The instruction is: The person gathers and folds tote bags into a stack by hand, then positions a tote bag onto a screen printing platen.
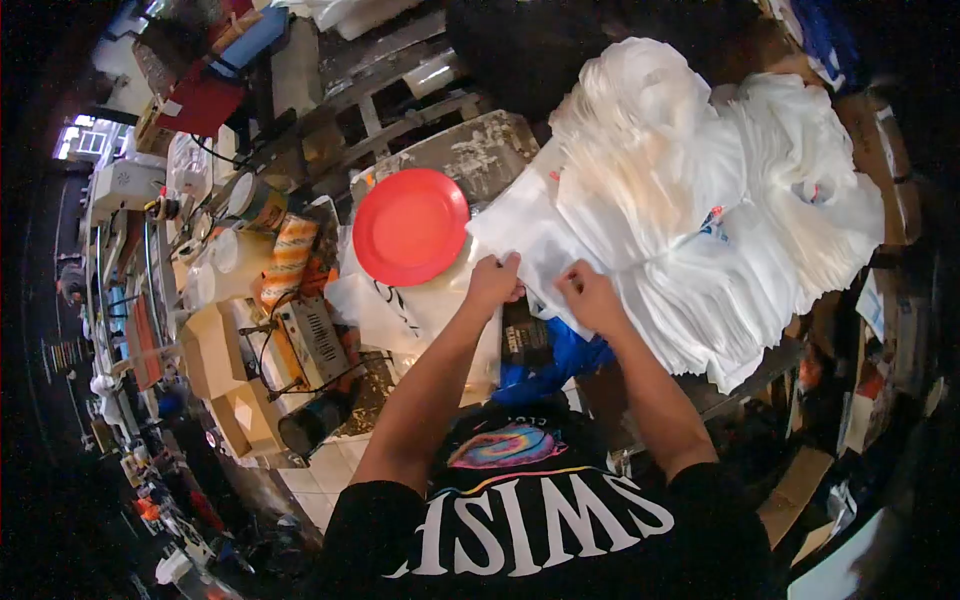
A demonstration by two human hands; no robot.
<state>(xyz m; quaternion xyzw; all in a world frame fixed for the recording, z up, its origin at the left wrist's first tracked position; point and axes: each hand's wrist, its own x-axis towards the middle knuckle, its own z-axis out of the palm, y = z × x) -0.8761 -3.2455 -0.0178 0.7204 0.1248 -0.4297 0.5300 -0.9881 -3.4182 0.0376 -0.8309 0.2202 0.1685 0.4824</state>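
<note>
A white plastic bag [535, 232] stretches out from a large stack of white plastic bags [650, 200] on the right. My left hand [494, 281] is closed in a pinch at the bag's near left edge, beside the red plate [410, 227]. Just to the right, my right hand [592, 297] is also closed, its fingers pinching the near edge of the same bag. Some fingertips are hidden in the white plastic. Blue plastic [560, 362] hangs below, between my forearms.
A white sheet with black writing [400, 320] lies under the plate. Left of it are a grey metal device [312, 340], an open cardboard box [235, 385] and an orange-striped roll [290, 255]. A worn board [480, 145] lies behind the plate. Cardboard [880, 170] stands at right.
</note>
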